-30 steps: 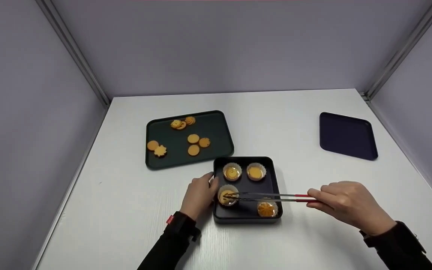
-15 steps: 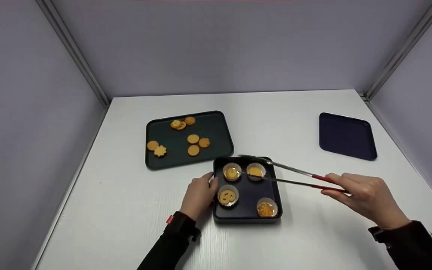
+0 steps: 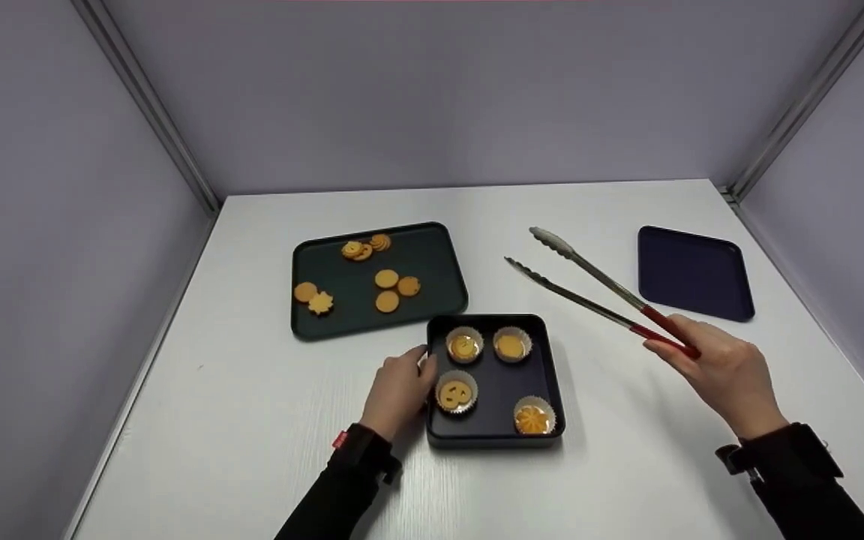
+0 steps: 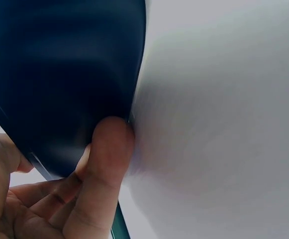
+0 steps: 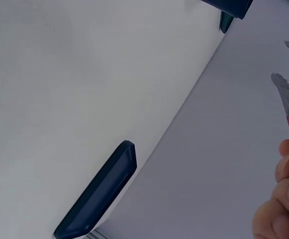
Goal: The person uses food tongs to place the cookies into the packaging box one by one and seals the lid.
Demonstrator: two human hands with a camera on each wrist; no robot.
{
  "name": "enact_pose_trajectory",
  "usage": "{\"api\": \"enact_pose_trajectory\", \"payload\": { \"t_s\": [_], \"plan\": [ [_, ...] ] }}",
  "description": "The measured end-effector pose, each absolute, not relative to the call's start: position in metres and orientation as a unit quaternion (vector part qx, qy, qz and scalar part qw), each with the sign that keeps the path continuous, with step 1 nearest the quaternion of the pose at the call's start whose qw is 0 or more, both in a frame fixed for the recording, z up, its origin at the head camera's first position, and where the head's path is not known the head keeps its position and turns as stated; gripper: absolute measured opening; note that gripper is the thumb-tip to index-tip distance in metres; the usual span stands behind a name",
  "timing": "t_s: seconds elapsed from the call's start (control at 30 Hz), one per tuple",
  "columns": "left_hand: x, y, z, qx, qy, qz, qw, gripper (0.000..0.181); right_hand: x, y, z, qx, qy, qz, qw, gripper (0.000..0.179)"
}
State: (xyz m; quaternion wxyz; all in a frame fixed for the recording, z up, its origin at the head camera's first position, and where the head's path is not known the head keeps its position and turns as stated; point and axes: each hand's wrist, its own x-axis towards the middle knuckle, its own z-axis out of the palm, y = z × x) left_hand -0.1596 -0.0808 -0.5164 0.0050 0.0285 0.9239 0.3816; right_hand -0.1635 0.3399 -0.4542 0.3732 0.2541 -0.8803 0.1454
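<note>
Tongs are hanging tips-apart above bench, right hand pinching red handles, best hold; likely light, springy. Left hand is pinching left side of pan, probably stiff, light. Cookies inside are looking crumbly.

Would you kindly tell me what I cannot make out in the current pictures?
Head view: the handle ends of the tongs, hidden by the right hand.
Right wrist view: the rest of the right hand, cut off by the picture's edge.
Head view: part of one cookie on the green tray, covered by another cookie.
Left wrist view: the interior of the dark box, hidden by its wall.
</note>
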Motion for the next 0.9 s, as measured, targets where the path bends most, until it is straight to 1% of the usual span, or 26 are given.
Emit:
{"api": "enact_pose_trajectory", "payload": {
  "t_s": [0.13,0.27,0.47,0.67,0.9],
  "plan": [
    [-0.16,-0.081,-0.516,0.029,0.924,0.382,0.004,0.043,-0.168,0.341,-0.458,0.232,-0.897,0.145,0.346,0.057],
    [-0.16,-0.081,-0.517,0.029,0.925,0.38,0.001,0.044,-0.173,0.339,-0.463,0.21,-0.91,0.152,0.322,0.046],
    [-0.16,-0.081,-0.518,0.035,0.925,0.378,-0.01,0.042,-0.18,0.336,-0.47,0.186,-0.92,0.159,0.305,0.038],
    [-0.16,-0.081,-0.517,0.031,0.922,0.386,-0.006,0.043,-0.186,0.335,-0.476,0.157,-0.931,0.157,0.29,0.035],
    [-0.161,-0.081,-0.516,0.033,0.922,0.387,-0.008,0.043,-0.193,0.336,-0.481,0.128,-0.943,0.156,0.263,0.035]
  ]
}}
